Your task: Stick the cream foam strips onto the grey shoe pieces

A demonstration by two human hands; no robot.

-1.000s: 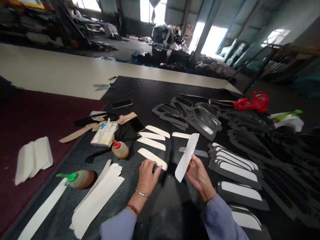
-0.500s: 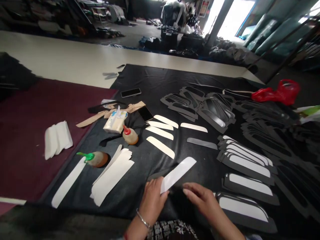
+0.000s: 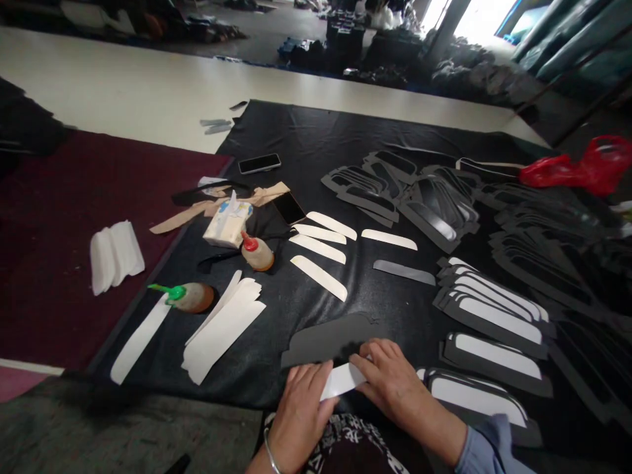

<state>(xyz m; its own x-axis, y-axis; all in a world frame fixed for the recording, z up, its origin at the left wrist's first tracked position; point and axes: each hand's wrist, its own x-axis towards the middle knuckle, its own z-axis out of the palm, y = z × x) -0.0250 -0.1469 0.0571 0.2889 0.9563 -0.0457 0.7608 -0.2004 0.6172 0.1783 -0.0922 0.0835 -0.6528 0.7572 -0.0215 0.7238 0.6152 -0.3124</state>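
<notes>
A white strip spans the gap between my two hands, close to the table's front edge. My left hand is closed on its left end, and my right hand pinches the other end, hiding its tip. Just beyond them a dark grey shaped piece lies flat on the black sheet. Off to the right are grey pieces with white strips on them, in several overlapping groups. A fanned stack of white strips rests on the left.
A green-tipped bottle lies on its side and a red-capped bottle leans near a tissue pack. Two phones lie farther back. Loose cream strips sit mid-table. A red plastic bag is at far right.
My right hand has come in and taken the strip's free end. The strip has moved nearer to me, uncovering the dark grey piece. The view has tilted down.
</notes>
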